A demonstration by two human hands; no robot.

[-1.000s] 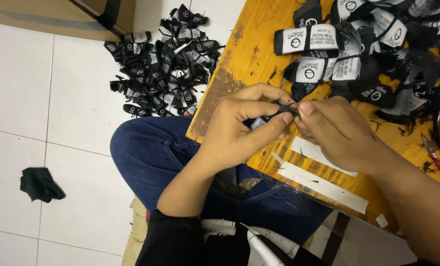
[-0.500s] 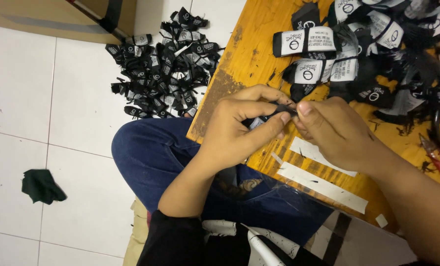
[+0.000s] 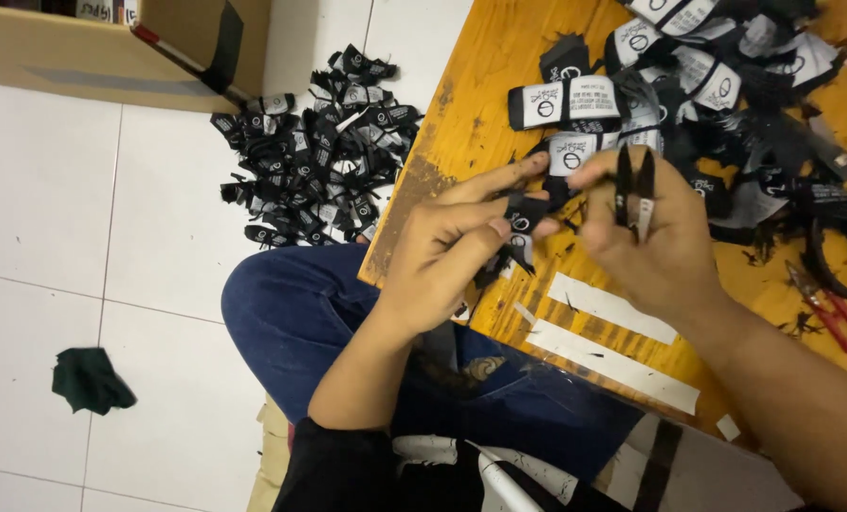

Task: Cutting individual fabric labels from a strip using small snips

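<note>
Green rag (image 3: 90, 380) on the tiles at lower left, pile of black labels (image 3: 314, 152) upper centre, left hand (image 3: 452, 251) pinching a black label (image 3: 526, 213) mid-frame, right hand (image 3: 656, 237) gripping small snips (image 3: 635, 190), red-handled scissors (image 3: 836, 313) at right.

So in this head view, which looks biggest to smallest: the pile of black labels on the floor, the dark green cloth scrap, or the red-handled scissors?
1. Pile of black labels, by far the largest.
2. Dark green cloth scrap.
3. Red-handled scissors, though close to the scrap and partly cut off, so unsure.
</note>
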